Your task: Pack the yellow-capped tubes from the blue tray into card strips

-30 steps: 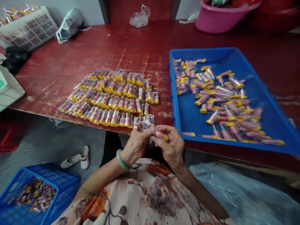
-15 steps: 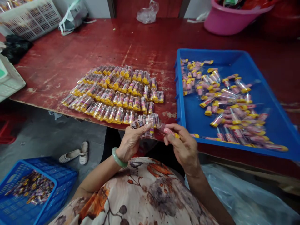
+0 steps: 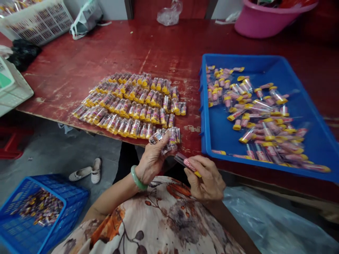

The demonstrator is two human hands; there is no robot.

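My right hand (image 3: pixel 205 176) pinches a small clear tube (image 3: pixel 185 160) with a yellow end and a pink, patterned filling. The tube's clear end points up and left towards my left hand (image 3: pixel 153 155). That hand, with a green bangle at the wrist, is closed on several small printed pieces (image 3: pixel 156 137), possibly labels or packets; their exact kind is unclear. Just beyond it, rows of yellow-ended tubes (image 3: pixel 123 107) lie side by side on the red table (image 3: pixel 111 46). More pink-filled tubes (image 3: pixel 267 127) lie loosely in a blue tray (image 3: pixel 225 137) at the right.
On the floor at lower left, a blue crate (image 3: pixel 76 201) holds many tubes, with white clogs (image 3: pixel 95 171) nearby. A white basket (image 3: pixel 47 24), a bag (image 3: pixel 87 21) and a pink tub (image 3: pixel 254 21) line the table's back. Clear plastic sheeting (image 3: pixel 265 215) lies at lower right.
My right hand has moved slightly down with the tube, whose clear end now shows more. The printed pieces in my left hand are turned a little. The view has shifted slightly.
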